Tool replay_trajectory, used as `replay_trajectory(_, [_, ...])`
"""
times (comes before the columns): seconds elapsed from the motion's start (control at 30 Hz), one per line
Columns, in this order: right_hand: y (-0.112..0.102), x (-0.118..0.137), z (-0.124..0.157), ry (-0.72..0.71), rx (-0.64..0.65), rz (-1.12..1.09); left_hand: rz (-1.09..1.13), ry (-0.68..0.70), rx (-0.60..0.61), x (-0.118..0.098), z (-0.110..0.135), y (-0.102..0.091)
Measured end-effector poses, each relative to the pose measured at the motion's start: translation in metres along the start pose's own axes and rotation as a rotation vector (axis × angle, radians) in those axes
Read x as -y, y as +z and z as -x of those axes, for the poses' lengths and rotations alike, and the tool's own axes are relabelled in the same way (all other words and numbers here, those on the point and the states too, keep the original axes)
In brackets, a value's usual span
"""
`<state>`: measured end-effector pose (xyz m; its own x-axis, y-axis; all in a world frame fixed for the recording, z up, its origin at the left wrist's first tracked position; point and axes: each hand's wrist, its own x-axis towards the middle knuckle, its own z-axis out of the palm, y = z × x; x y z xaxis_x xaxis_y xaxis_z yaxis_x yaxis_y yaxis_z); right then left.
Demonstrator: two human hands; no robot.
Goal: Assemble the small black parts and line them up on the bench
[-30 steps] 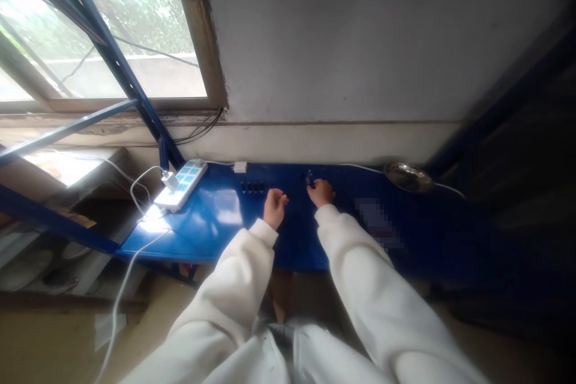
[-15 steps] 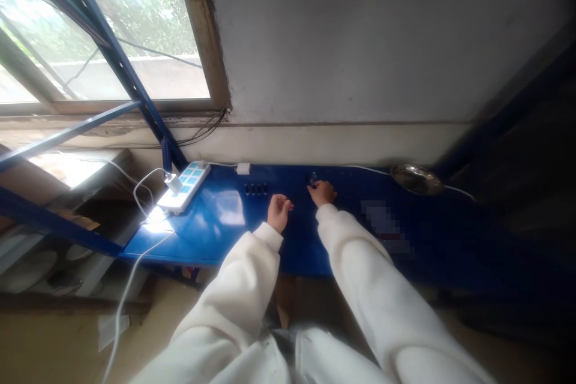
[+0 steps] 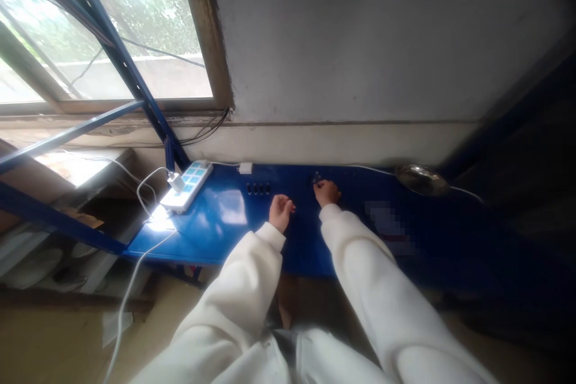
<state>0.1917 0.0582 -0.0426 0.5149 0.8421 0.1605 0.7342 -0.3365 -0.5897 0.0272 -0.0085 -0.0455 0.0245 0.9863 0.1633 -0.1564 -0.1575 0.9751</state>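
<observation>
Both my arms in white sleeves reach forward over a blue tabletop (image 3: 216, 228). My left hand (image 3: 281, 211) rests on the table with its fingers curled loosely; whether it holds anything I cannot make out. My right hand (image 3: 327, 192) is further back, its fingers pinched at a small dark object (image 3: 316, 179) near the table's far edge. A short row of small dark pieces (image 3: 258, 188) lies just left of my left hand.
A white power strip (image 3: 188, 185) with a plugged charger and white cable lies at the table's left back. A small white adapter (image 3: 245, 168) sits by the wall. A metal dish (image 3: 419, 179) stands at the right back. Blue shelf struts and a window are on the left.
The view has shifted slightly. My left hand has opened a little and turned palm inward; my right hand has stayed at the small dark object.
</observation>
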Motion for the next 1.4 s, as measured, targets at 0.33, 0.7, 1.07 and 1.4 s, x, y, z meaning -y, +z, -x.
replay_trajectory(0.33, [-0.026,0.002,0.032,-0.143,0.03,-0.102,-0.021,0.01,0.002,-0.004,-0.004,0.0])
replay_trajectory(0.7, [-0.043,0.018,0.082,-0.507,0.09,-0.016,-0.416,0.263,0.173,-0.057,-0.015,-0.021])
replay_trajectory(1.07, [-0.05,0.033,0.09,-0.507,0.092,0.031,-0.627,0.398,0.259,-0.09,-0.019,-0.03])
replay_trajectory(1.4, [-0.054,0.038,0.087,-0.548,0.125,0.163,-0.795,0.484,0.348,-0.109,-0.027,-0.025])
